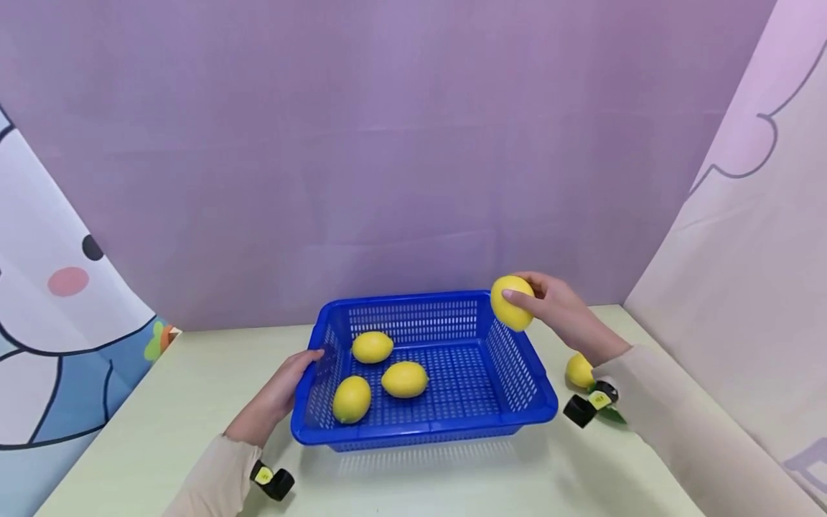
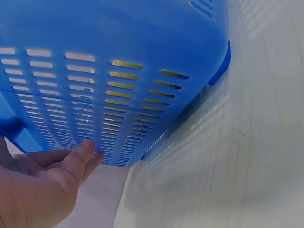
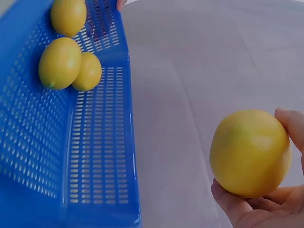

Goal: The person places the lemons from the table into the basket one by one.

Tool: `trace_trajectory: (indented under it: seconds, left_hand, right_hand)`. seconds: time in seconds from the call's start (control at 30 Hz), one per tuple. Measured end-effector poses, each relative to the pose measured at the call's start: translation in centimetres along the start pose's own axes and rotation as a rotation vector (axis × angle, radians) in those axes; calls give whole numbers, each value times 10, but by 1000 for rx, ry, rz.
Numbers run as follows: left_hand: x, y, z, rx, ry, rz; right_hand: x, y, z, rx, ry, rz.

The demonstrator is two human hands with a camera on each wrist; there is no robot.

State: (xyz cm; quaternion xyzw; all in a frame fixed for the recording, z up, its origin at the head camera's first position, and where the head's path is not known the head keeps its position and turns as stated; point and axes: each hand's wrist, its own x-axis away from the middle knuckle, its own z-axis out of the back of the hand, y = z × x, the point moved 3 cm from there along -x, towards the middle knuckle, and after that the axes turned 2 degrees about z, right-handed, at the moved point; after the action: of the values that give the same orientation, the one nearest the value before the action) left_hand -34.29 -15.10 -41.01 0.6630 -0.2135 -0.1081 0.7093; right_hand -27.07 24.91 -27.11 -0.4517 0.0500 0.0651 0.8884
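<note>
A blue plastic basket (image 1: 446, 429) with slotted walls stands on the pale table. Three yellow lemons lie in its left half: one at the back (image 1: 372, 347), one in the middle (image 1: 405, 379) and one at the front left (image 1: 352, 399). My left hand (image 1: 281, 391) holds the basket's left rim, thumb over the top and fingers (image 2: 78, 161) against the outer wall. Above the right rim, my right hand (image 1: 558, 309) grips another lemon (image 3: 250, 153) between thumb and fingers, raised beside the basket in the right wrist view.
On the table (image 1: 194, 388) right of the basket, a further lemon (image 1: 578, 370) sits partly behind the right forearm. A green object (image 1: 611, 414), mostly hidden, lies near it. A purple backdrop (image 1: 400, 158) rises behind the table, and printed cloth panels (image 1: 743, 309) flank it.
</note>
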Motion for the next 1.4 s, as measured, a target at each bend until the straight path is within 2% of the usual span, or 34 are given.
trace_trajectory:
  seconds: [0.27,0.67,0.93,1.4]
  left_hand:
    - [0,0,1,-4,13,-2]
    - [2,-3,2,3,2,0]
    - [0,-1,1,1,3,-4]
    - [-7,-2,-5,2,45,29]
  right_hand:
    - [-25,-7,-19,-48,-1,43]
    - [-54,-15,-52,11,-92,29]
    - [-70,-17,-69,-56,-179,-12]
    - [-84,4,-97,-126,-289,-66]
